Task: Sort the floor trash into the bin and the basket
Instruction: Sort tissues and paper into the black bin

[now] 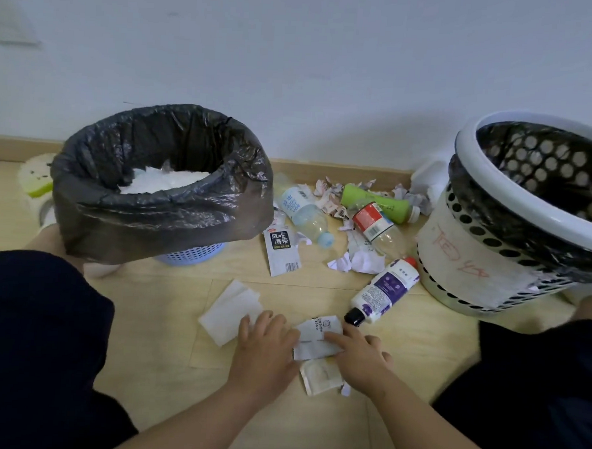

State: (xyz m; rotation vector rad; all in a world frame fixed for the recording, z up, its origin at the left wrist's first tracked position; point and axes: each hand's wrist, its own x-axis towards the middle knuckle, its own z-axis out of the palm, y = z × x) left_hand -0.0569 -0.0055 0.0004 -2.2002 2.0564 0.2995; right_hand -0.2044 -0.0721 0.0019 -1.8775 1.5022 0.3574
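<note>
Gathering step: your left hand and right hand rest flat-fingered on the paper scrap (neither grips it). Next, probably pinch it and lift toward the paper-filled bin.

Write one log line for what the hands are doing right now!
left hand touches paper scrap | right hand presses paper scrap | purple-label bottle lies on floor | bin holds white paper
</note>
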